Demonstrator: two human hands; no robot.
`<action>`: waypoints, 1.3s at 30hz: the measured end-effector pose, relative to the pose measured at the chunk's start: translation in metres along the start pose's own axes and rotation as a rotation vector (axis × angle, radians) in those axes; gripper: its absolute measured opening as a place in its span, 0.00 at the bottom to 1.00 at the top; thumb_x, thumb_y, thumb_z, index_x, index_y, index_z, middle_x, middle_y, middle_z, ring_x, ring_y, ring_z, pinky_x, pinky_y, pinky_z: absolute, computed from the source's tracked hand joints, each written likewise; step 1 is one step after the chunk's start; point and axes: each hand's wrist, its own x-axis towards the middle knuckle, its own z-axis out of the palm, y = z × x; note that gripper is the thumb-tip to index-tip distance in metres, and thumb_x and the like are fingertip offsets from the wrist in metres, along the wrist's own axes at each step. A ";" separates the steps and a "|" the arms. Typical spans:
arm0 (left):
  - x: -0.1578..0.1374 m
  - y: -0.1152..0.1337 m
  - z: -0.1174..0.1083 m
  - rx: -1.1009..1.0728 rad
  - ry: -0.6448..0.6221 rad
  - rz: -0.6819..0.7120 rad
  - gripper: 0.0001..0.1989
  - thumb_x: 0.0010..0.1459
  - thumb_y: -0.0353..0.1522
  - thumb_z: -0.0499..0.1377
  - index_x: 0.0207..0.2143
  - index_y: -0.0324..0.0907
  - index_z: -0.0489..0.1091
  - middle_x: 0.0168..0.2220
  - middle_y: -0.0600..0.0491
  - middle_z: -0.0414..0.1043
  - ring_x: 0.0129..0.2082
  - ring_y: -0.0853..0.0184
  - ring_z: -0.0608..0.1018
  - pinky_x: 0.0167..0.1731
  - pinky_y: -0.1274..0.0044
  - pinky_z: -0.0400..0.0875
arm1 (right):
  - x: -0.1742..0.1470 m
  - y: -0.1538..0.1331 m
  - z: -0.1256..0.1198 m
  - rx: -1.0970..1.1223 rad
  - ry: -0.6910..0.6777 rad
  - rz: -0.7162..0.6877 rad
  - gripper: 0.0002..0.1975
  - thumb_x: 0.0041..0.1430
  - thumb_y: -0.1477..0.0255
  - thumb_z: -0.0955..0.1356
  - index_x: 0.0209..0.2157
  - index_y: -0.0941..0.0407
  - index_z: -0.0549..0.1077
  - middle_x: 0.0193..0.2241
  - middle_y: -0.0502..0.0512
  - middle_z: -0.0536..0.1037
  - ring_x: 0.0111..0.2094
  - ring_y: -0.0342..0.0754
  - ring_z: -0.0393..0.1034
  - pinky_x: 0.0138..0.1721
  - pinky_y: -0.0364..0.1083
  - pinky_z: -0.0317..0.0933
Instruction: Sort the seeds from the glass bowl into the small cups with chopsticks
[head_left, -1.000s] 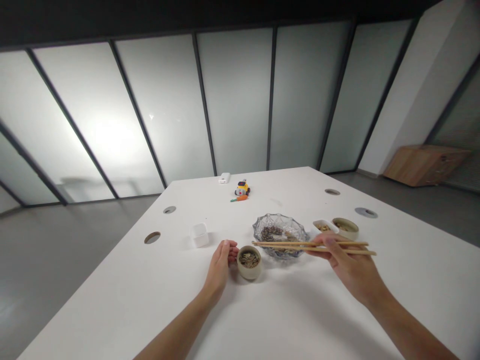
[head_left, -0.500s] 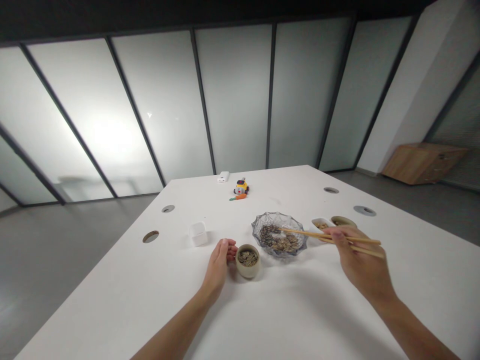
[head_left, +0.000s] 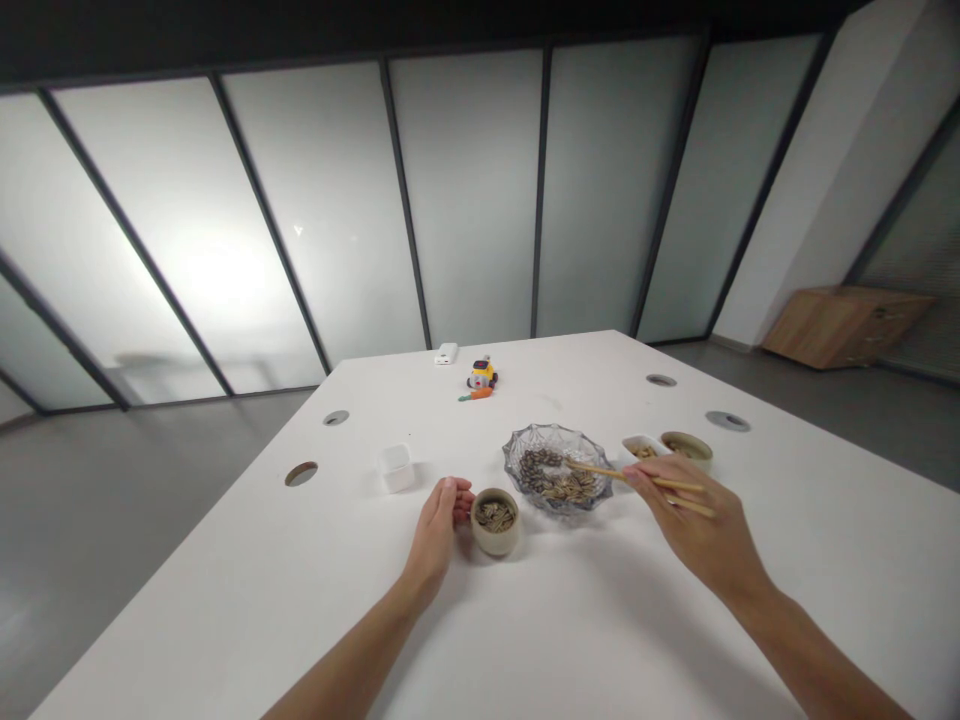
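Observation:
My right hand [head_left: 703, 522] grips a pair of wooden chopsticks [head_left: 609, 472], their tips inside a clear faceted glass bowl [head_left: 517, 445]. The bowl holds dark seeds at its left and back and lighter brown striped seeds [head_left: 570, 487] toward the front. Whether the tips pinch a seed is too small to tell. Close to the bowl's front left stands a small beige cup [head_left: 496, 542] with striped seeds in it. My left hand [head_left: 435, 530] rests at the cup's left side, fingers loosely curved and apart, not wrapped round it.
Partly behind my right hand are a white dish [head_left: 637, 442] and a beige bowl [head_left: 697, 450]. A clear plastic box [head_left: 396, 470] stands left. Farther back lie a toy carrot [head_left: 477, 395], a yellow toy car [head_left: 482, 374] and a white box-shaped device [head_left: 446, 353]. The white table has round holes.
My right hand has moved left and slightly lower, bringing the chopstick tips a little right within the glass bowl. More of the beige bowl shows behind it. My left hand stays put.

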 end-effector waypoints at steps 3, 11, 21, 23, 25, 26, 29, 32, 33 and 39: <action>0.000 0.002 0.001 0.005 -0.006 0.001 0.39 0.53 0.69 0.61 0.39 0.41 0.76 0.35 0.48 0.79 0.37 0.59 0.78 0.41 0.69 0.72 | 0.001 -0.002 0.000 0.039 -0.006 0.026 0.06 0.72 0.68 0.71 0.39 0.50 0.81 0.35 0.52 0.85 0.36 0.51 0.83 0.38 0.49 0.76; 0.000 0.000 0.000 -0.009 -0.004 -0.005 0.40 0.52 0.69 0.62 0.39 0.41 0.76 0.35 0.48 0.78 0.36 0.59 0.78 0.41 0.69 0.73 | -0.001 -0.002 0.000 0.043 0.015 0.024 0.06 0.72 0.69 0.71 0.38 0.50 0.82 0.35 0.51 0.86 0.37 0.51 0.83 0.40 0.49 0.76; 0.000 0.001 0.000 0.000 -0.003 0.006 0.39 0.53 0.69 0.61 0.39 0.41 0.76 0.35 0.48 0.79 0.37 0.59 0.79 0.42 0.69 0.73 | 0.000 -0.003 0.000 0.040 0.060 0.078 0.10 0.72 0.64 0.70 0.37 0.52 0.82 0.35 0.53 0.86 0.37 0.50 0.82 0.41 0.49 0.76; -0.001 0.001 0.000 0.005 -0.008 0.008 0.38 0.54 0.68 0.61 0.39 0.41 0.76 0.35 0.48 0.79 0.37 0.59 0.79 0.42 0.69 0.73 | 0.000 -0.002 0.000 0.039 0.078 0.135 0.12 0.72 0.61 0.70 0.37 0.52 0.83 0.35 0.54 0.86 0.38 0.51 0.82 0.42 0.49 0.76; -0.001 0.000 -0.001 0.008 -0.009 0.007 0.38 0.55 0.68 0.61 0.39 0.42 0.76 0.35 0.48 0.79 0.37 0.59 0.79 0.42 0.69 0.73 | 0.000 -0.002 -0.001 0.037 0.096 0.214 0.16 0.72 0.57 0.69 0.35 0.51 0.84 0.36 0.54 0.87 0.39 0.52 0.83 0.43 0.51 0.76; -0.001 0.000 -0.001 0.008 -0.009 0.007 0.38 0.54 0.68 0.61 0.39 0.42 0.76 0.35 0.48 0.78 0.37 0.59 0.78 0.42 0.69 0.73 | 0.001 -0.003 -0.001 0.039 0.106 0.260 0.18 0.72 0.55 0.69 0.35 0.51 0.84 0.36 0.55 0.87 0.40 0.53 0.83 0.44 0.52 0.77; 0.000 -0.002 -0.001 0.006 -0.005 0.002 0.39 0.53 0.69 0.60 0.39 0.42 0.76 0.35 0.48 0.78 0.36 0.59 0.78 0.41 0.69 0.73 | 0.002 -0.005 -0.002 0.071 0.144 0.417 0.23 0.70 0.49 0.68 0.34 0.50 0.85 0.37 0.56 0.88 0.43 0.56 0.83 0.48 0.55 0.78; 0.001 -0.002 -0.001 0.010 -0.006 -0.003 0.39 0.53 0.69 0.60 0.38 0.42 0.76 0.35 0.48 0.78 0.36 0.59 0.78 0.41 0.69 0.72 | 0.005 -0.007 -0.002 0.217 0.196 0.572 0.23 0.66 0.46 0.70 0.34 0.51 0.84 0.40 0.56 0.88 0.40 0.55 0.85 0.46 0.55 0.81; 0.001 -0.001 -0.001 0.010 -0.006 -0.003 0.39 0.53 0.69 0.60 0.38 0.42 0.76 0.35 0.48 0.78 0.36 0.59 0.78 0.41 0.68 0.73 | 0.006 -0.007 -0.002 0.282 0.208 0.617 0.23 0.65 0.46 0.71 0.35 0.52 0.84 0.40 0.56 0.88 0.37 0.54 0.85 0.44 0.54 0.82; -0.001 0.001 0.000 0.006 0.001 0.006 0.38 0.54 0.69 0.61 0.38 0.41 0.77 0.35 0.48 0.78 0.36 0.59 0.78 0.42 0.68 0.73 | 0.005 -0.002 -0.002 0.188 0.182 0.550 0.22 0.67 0.48 0.70 0.34 0.51 0.84 0.37 0.56 0.88 0.38 0.54 0.85 0.41 0.51 0.81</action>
